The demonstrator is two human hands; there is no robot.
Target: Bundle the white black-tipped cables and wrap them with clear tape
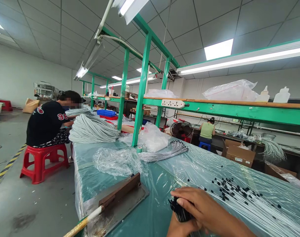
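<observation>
Black tips crowd the top of a bundle [174, 206] that both hands grasp over the green surface of the table [147, 207]. The left hand [176, 227] is below, its fingers wrapped round the bundle and its thumb lying across it. The right hand [203, 204] is above, clasping it close to the tips, fingers bent over the top and thumb pressed in. The bundle is tilted, tips uppermost and leaning toward the table's left edge. Its lower end is hidden by the hands and the frame, so whether it rests on the table is hard to say.

Loose white wires [265, 207] lie to the right of the fingers, between the right hand and the table's far right edge. Their long axis runs aslant: the black ends are staggered and point toward the far side of the table, while the white lengths run back to the bottom right corner of the view. The right hand is the nearer one; its forearm comes in from the bottom right, alongside those wires, with the back of the hand turned up. The left wrist is cut off by the frame.

Toward the table's left edge, a metal tool [122, 200] with a long handle lies apart from both hands. Farther off, a gathered bunch of wires [162, 154] lies beside crumpled plastic wrap [115, 161].
</observation>
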